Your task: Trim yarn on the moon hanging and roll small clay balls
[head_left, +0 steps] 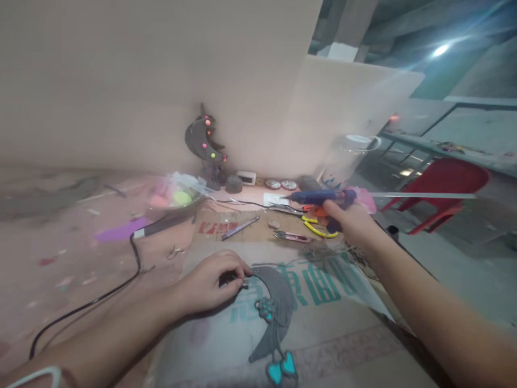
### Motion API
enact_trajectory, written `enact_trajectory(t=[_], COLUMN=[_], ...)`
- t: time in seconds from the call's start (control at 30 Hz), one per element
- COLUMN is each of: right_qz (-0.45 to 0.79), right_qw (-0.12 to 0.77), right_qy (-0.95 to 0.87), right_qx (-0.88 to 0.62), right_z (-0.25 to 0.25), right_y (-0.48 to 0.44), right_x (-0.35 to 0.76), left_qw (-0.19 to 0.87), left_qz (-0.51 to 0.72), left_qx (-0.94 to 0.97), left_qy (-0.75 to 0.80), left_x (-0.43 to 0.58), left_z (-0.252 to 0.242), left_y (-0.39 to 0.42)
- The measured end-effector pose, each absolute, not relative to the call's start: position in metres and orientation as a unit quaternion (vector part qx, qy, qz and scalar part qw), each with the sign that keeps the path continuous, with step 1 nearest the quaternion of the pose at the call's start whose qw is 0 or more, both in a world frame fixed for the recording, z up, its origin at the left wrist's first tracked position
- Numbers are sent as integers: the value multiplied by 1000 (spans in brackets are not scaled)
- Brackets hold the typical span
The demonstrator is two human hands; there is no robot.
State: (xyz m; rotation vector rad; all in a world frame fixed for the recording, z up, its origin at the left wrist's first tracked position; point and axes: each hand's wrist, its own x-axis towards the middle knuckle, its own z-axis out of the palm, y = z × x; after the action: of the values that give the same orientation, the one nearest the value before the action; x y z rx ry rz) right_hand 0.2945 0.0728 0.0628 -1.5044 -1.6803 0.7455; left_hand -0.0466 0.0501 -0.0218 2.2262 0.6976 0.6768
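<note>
My right hand (348, 218) is wrapped round a dark blue hot glue gun (319, 197), its nozzle pointing left and a long clear glue stick (424, 195) running out of its back. Below it, a grey crescent moon ornament (279, 293) lies flat on a printed cardboard sheet (335, 345). The ornament carries a small flower (265, 308) and two turquoise hearts (281, 368) at its lower end. My left hand (220, 280) has its fingers curled in a pinch beside the crescent's upper tip. A small dark bit shows at the fingertips, too unclear to name.
Thread snips (293, 236), yellow-handled pliers (319, 229) and a pen (240, 228) lie beyond the ornament. A decorated crescent stand (204, 141) rises near the wall. A bowl of coloured pieces (177, 199) and a black cord (135, 258) are at left, a red chair (448, 188) at right.
</note>
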Motion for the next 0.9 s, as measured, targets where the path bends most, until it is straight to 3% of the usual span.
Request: enact_trajectory(t=[0.17, 0.5, 0.67, 0.9], right_qz=[250, 203, 186, 101], right_qw=[368, 272, 233, 228], right_qy=[-631, -665, -685, -710], right_qx=[-635, -666, -665, -658], right_z=[62, 23, 9, 9], right_y=[131, 199, 205, 165], right_x=[300, 297, 296, 313], left_qw=[351, 400, 336, 273], left_qz=[256, 250, 281, 190], left_qx=[859, 830, 851, 883], left_qy=[272, 296, 289, 332], left_x=[-48, -48, -49, -48], left_z=[-24, -17, -16, -4], left_y=[50, 53, 56, 64])
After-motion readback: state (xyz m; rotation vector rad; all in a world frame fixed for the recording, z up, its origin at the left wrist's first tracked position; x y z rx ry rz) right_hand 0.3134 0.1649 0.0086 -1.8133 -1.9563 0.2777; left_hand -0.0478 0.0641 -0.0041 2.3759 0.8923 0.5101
